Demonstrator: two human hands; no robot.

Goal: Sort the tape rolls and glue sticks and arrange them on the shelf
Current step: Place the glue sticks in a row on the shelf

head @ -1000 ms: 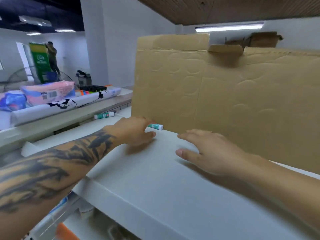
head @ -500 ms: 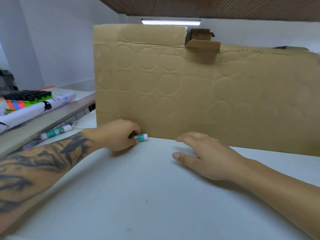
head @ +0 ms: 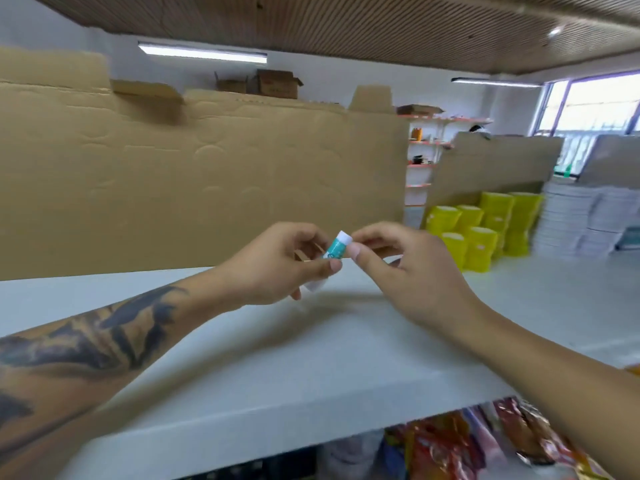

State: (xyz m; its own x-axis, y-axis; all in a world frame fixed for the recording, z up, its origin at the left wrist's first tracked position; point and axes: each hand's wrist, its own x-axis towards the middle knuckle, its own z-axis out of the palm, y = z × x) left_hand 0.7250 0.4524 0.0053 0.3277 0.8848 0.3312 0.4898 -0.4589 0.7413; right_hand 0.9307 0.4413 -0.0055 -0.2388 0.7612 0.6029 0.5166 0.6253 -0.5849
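A glue stick is held tilted above the white shelf, between both hands. It is pinched by the curled thumb and fingers of the left hand around its lower part, while its white upper end is touched and pinched by the fingertips of the right hand. Half a second ago the stick was lying on the shelf against the cardboard sheet under the left hand, and the right hand was resting flat; now it has been lifted clear. Behind the hands the cardboard sheet is stood upright along the shelf's back. Yellow containers and white stacks are seen to the right, and coloured packets below the shelf.
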